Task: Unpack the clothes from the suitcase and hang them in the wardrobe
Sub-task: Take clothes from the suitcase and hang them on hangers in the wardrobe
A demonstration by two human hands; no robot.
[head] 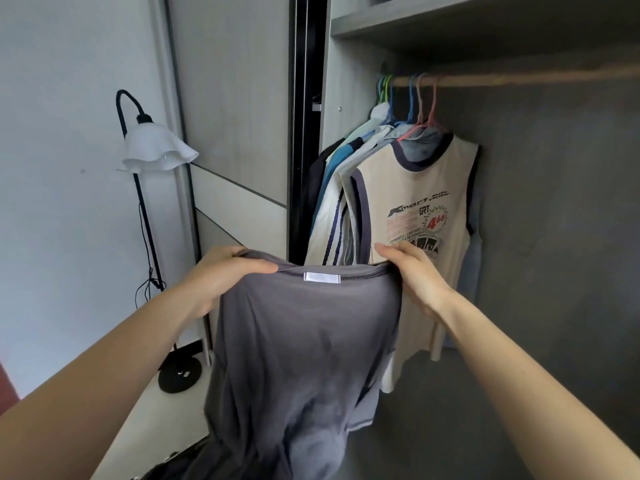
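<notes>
likely shirt (304,341): left hand (221,277), right hand (417,277)

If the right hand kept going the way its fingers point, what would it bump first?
Most likely the cream sleeveless top hanging behind it. The right hand grips the grey shirt by the collar in front of that top, though depth is hard to judge.

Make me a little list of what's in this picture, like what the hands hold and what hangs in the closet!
Held: grey shirt, up in front of the wardrobe
Left: left hand grips the neckline
Right: right hand grips the neckline too
Collar: white tag showing
Hanging: clothes on coloured hangers along the rail, cream sleeveless top in front
Hanger in the grey shirt: none visible
Nearby: floor lamp with a white shade
</notes>
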